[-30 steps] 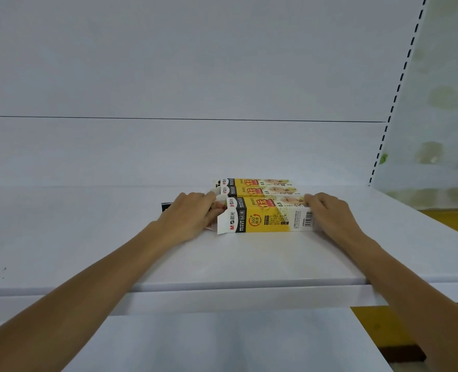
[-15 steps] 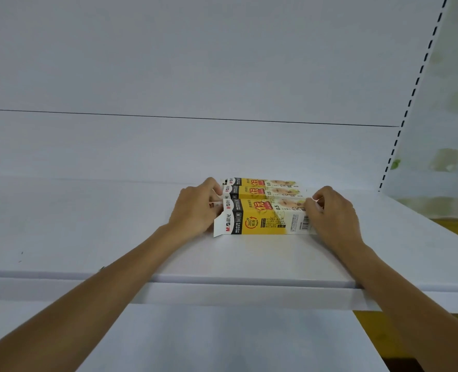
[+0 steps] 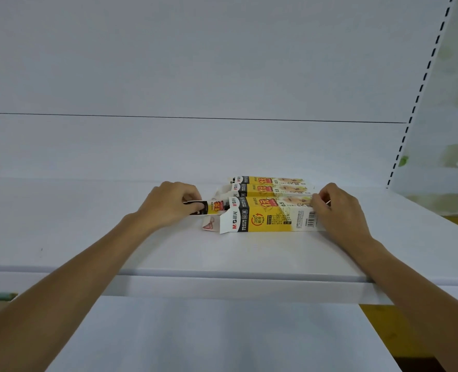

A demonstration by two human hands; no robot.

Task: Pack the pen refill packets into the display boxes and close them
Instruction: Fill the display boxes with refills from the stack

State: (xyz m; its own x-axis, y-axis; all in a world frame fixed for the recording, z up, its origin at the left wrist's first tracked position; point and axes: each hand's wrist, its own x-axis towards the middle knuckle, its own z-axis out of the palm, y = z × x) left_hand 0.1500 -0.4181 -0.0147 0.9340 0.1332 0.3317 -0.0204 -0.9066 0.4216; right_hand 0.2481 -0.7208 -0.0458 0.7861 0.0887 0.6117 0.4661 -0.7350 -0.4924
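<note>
Newly visible at the open left end of the nearest display box (image 3: 270,218), a refill packet (image 3: 209,206) sits part-inserted, pinched by the left hand (image 3: 168,205). The right hand (image 3: 338,210) grips the box's right end, fingers curled. This looks like the packing step; next, probably push the packet home, then fold the flaps.

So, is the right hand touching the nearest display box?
Touching. The head view shows the right hand gripping the right end of the nearest display box.
</note>
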